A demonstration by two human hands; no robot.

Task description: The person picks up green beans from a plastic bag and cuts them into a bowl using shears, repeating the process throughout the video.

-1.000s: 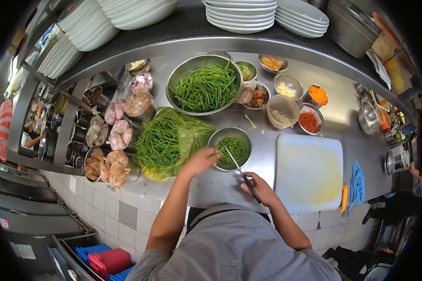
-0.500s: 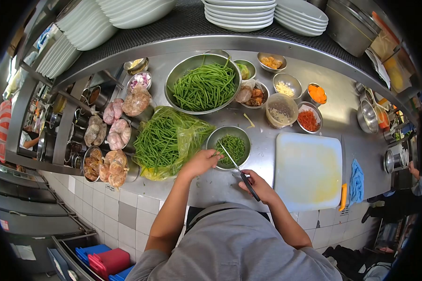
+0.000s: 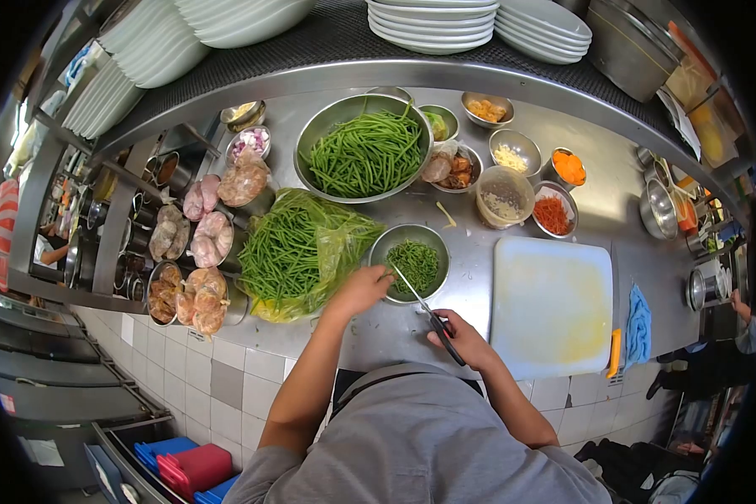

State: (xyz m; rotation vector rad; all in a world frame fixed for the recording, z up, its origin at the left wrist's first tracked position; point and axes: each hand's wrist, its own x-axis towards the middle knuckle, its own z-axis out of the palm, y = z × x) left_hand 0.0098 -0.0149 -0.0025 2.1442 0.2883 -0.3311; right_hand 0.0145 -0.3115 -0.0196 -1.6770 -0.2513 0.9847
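Observation:
My right hand [image 3: 462, 338] grips black-handled scissors [image 3: 447, 333], whose long blades point up and left over a small steel bowl [image 3: 376, 252]. Cut green pieces [image 3: 415, 265] lie in this bowl. At the bowl's left rim, my left hand [image 3: 364, 291] has its fingers pinched together close to the blade tips. What those fingers hold is too small to make out. Left of my left hand, a yellowish plastic bag [image 3: 351, 239] lies open with long green beans [image 3: 286, 256] in it. Behind, a large steel bowl [image 3: 301, 160] contains more green beans [image 3: 365, 155].
A white cutting board [image 3: 553, 307] lies to the right, with an orange-handled knife [image 3: 615, 353] and blue cloth [image 3: 639, 323] beside it. Bagged meat [image 3: 206, 294] stands at left. Shredded carrot [image 3: 552, 214] sits behind the board. An overhead shelf [image 3: 378, 71] bears stacked plates [image 3: 433, 25].
The scissors' handles have shifted slightly and look more spread. My left hand has moved slightly left, still at the bowl's rim. The bowls and bag stay in place.

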